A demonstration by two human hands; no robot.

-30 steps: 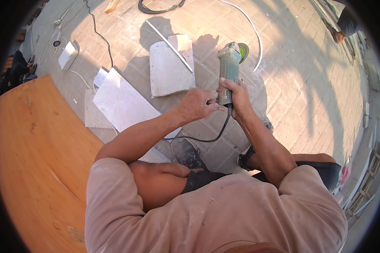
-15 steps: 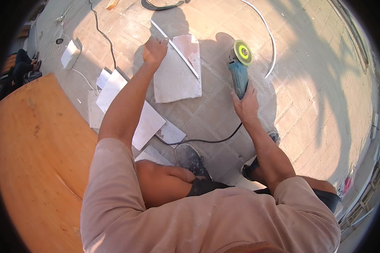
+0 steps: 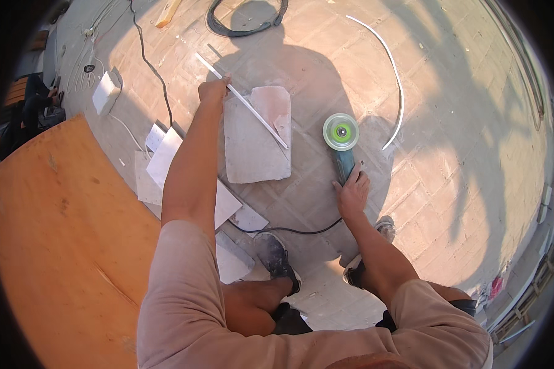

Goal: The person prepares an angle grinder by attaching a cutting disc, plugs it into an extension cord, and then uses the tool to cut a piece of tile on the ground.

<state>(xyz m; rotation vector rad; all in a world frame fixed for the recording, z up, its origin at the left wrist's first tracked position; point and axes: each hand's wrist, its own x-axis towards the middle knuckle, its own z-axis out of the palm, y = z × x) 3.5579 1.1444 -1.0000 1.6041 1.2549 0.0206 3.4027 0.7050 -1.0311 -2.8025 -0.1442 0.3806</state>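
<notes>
My left hand (image 3: 213, 90) grips a thin white strip (image 3: 256, 117) near its middle. The strip slants above a pale stone slab (image 3: 256, 157) lying on the paving; whether it touches the slab I cannot tell. In my right hand (image 3: 353, 190) is a teal angle grinder (image 3: 343, 161), held by its body to the right of the slab. Its round disc (image 3: 341, 131), green toward the centre with a pale rim, faces up at me. A black cord (image 3: 289, 231) trails from the grinder's side toward my left foot.
Several white tile pieces (image 3: 228, 206) lie left of my feet. An orange wooden board (image 3: 55, 246) fills the left side. Beyond are a coiled black hose (image 3: 228, 31), a wood scrap (image 3: 167, 13) and a curved white tube (image 3: 395, 74). A seated person (image 3: 34, 104) is at far left.
The grinder has come nearer to me and its disc has turned to face upward. My left hand still holds the strip. The view has shifted, so the slab sits lower.
</notes>
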